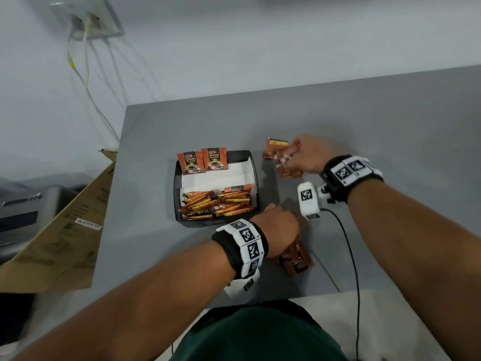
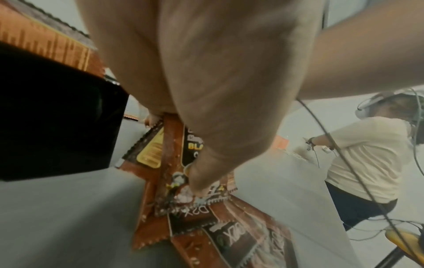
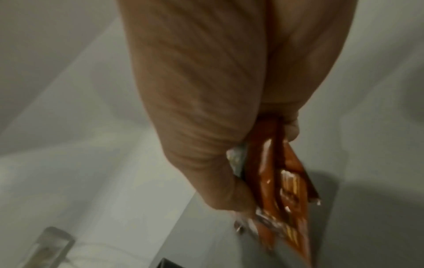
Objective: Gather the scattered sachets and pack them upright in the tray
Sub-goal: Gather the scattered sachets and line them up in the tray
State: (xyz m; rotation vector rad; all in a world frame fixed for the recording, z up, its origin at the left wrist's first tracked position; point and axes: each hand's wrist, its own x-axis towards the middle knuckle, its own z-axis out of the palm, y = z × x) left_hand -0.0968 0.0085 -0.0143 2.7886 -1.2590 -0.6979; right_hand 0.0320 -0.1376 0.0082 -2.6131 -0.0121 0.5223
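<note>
A black tray [image 1: 256,175] with a white paper liner sits mid-table. Two orange-brown sachets [image 1: 201,161] stand upright at its back left, and several sachets [image 1: 216,203] lie stacked in its front part. To the tray's right, my right hand [image 1: 296,158] pinches a small bundle of sachets [image 3: 286,190] just above the table. One loose sachet [image 1: 273,145] lies behind it. Near the tray's front right corner, my left hand [image 1: 282,226] grips a sachet [image 2: 174,154] between thumb [image 2: 201,181] and fingers. More loose sachets [image 1: 296,260] lie under that hand.
A cardboard box [image 1: 65,230] leans at the grey table's [image 1: 156,256] left edge. A black cable [image 1: 350,243] runs from my right wrist over the front edge. Wall socket [image 1: 88,19] with cords hangs far left. Another person [image 2: 367,154] works in the background.
</note>
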